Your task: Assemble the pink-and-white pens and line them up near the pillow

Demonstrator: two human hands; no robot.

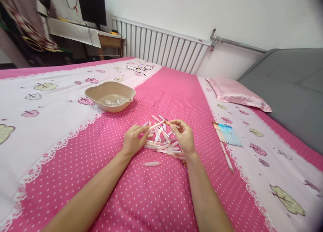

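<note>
My left hand (133,140) pinches one end of a thin pale pink pen (156,125), holding it slanted above a heap of pink and clear pen parts (164,143) on the pink dotted bedspread (161,191). My right hand (183,135) has its fingers closed on the pen's other end, where a small orange tip (166,122) shows. Both hands hover just over the heap. One clear pen cap (151,163) lies alone in front of the heap, between my forearms.
A beige bowl (110,95) with small white pieces in it sits to the far left. A row of blue-capped pens (227,133) and a single pen (227,157) lie to the right. A pink pillow (237,94), grey headboard and white radiator stand beyond.
</note>
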